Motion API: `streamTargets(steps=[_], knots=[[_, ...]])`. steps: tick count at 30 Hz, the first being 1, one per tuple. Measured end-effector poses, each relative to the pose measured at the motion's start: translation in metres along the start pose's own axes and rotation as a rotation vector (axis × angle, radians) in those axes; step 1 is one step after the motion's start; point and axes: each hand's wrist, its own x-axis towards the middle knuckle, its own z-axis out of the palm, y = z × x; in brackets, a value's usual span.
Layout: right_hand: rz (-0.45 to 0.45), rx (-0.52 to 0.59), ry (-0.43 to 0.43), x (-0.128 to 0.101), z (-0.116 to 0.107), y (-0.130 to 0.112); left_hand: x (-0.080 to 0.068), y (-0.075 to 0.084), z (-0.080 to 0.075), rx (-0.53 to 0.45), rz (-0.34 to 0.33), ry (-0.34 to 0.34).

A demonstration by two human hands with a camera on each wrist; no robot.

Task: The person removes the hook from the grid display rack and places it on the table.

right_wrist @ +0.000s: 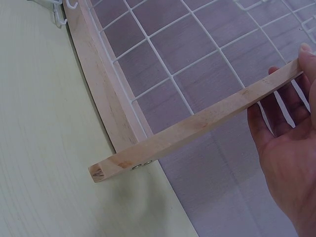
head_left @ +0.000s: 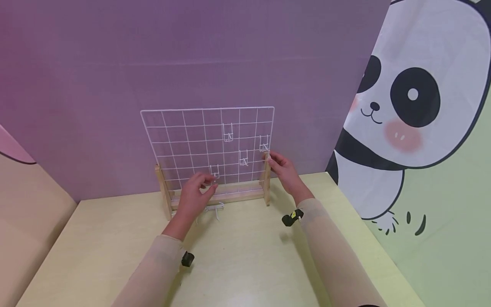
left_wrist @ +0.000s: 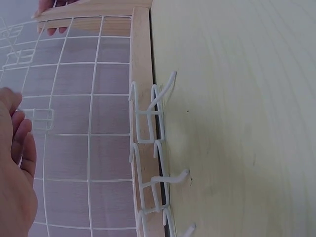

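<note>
Head view: a person sits at a pale yellow-green worktop [head_left: 245, 264] w/ both arms reaching fwd to a white wire grid panel [head_left: 192, 136]. The panel stands upright in a light wooden frame [head_left: 230, 197], at the far edge of the worktop, against a purple wall [head_left: 172, 55]. Four small white wire hooks hang on the grid; one sits low, near centre [head_left: 215, 171], the others higher and to the right.

Left hand [head_left: 195, 197] is in front of the panel's lower middle, its fingers [head_left: 209, 179] bent and gathered at the low hook. Left wrist view shows the fingertips [left_wrist: 17, 118] touching that hook [left_wrist: 42, 120], but whether they actually pinch it can't be told.

Right hand [head_left: 284, 170] is at the frame's right upright post [head_left: 266, 179]. Right wrist view shows the fingers [right_wrist: 284, 106] nearly straight, lying behind the post [right_wrist: 207, 121], thumb tip on its upper end; palm open, not wrapped round it.

Several loose white hooks [head_left: 215, 209] lie on the worktop just in front of the frame's base bar, below the left hand. Left wrist view shows them [left_wrist: 153, 143] touching the bar, approx. in a row.

A panda-print cloth [head_left: 414, 106] hangs at right. Each sleeve carries a small black device at the wrist.
</note>
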Motion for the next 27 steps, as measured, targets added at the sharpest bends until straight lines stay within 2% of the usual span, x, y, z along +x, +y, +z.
streamTargets(steps=[8, 17, 27], knots=[[0.015, -0.003, 0.003, 0.0003, -0.0004, 0.0010, 0.0007, 0.0009, 0.0027, -0.017, -0.038, 0.041], [0.018, -0.010, -0.002, -0.0004, -0.0003, -0.0003, 0.0031, 0.0045, 0.0021, 0.001, -0.028, 0.069], [0.025, -0.005, 0.001, -0.0011, 0.0004, -0.0017, 0.0082, 0.0069, -0.0006, 0.019, 0.050, 0.123]])
